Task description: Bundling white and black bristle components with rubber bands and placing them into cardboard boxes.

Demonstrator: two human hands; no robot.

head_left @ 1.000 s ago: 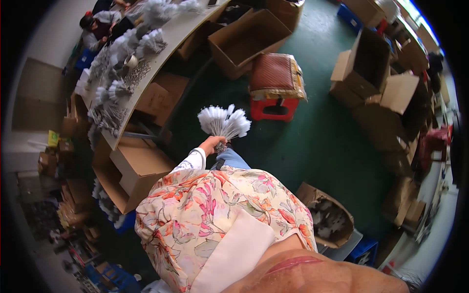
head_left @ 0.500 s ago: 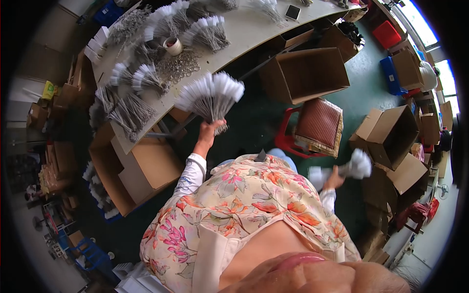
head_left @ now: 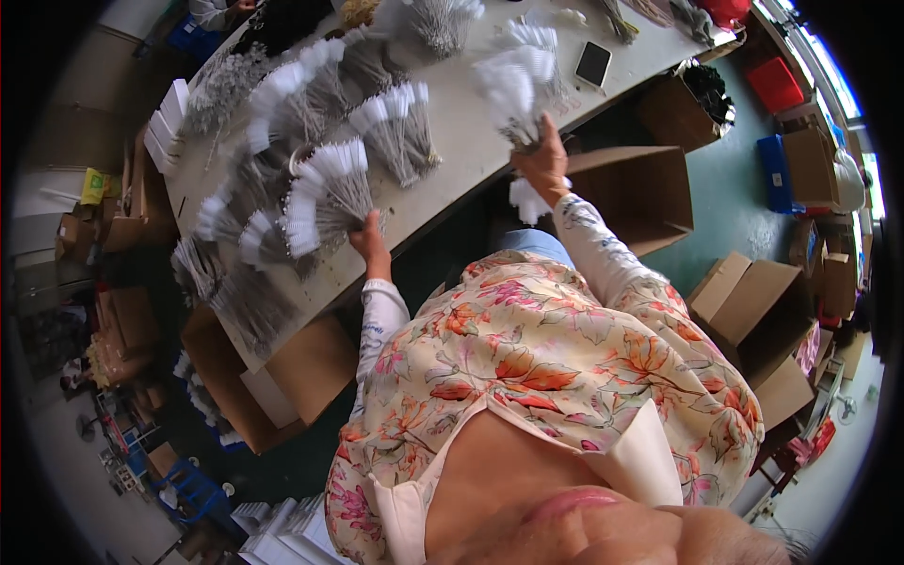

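Observation:
My left hand (head_left: 372,247) is closed around the grey stem ends of a fanned bundle of thin stems with white heads (head_left: 325,188), over the near edge of the table (head_left: 460,137). Farther right, my right hand (head_left: 543,162) grips another bundle of white-headed stems (head_left: 508,85), its heads slightly blurred over the tabletop. White heads (head_left: 529,201) also show below that hand, off the table edge; I cannot tell whether they belong to the same bundle. Several similar bundles (head_left: 395,127) lie between and beyond my hands.
A dark-screened phone (head_left: 593,64) lies right of my right hand. Open cardboard boxes stand below the table: a right one (head_left: 650,193), a left one (head_left: 315,372) and a far-right one (head_left: 753,306). Another person's hand (head_left: 245,6) shows at the top left.
My right hand has swung from the far right, near the floor boxes, up to the table with its bundle. My left hand's bundle has moved left, over the tabletop. My body is closer to the table.

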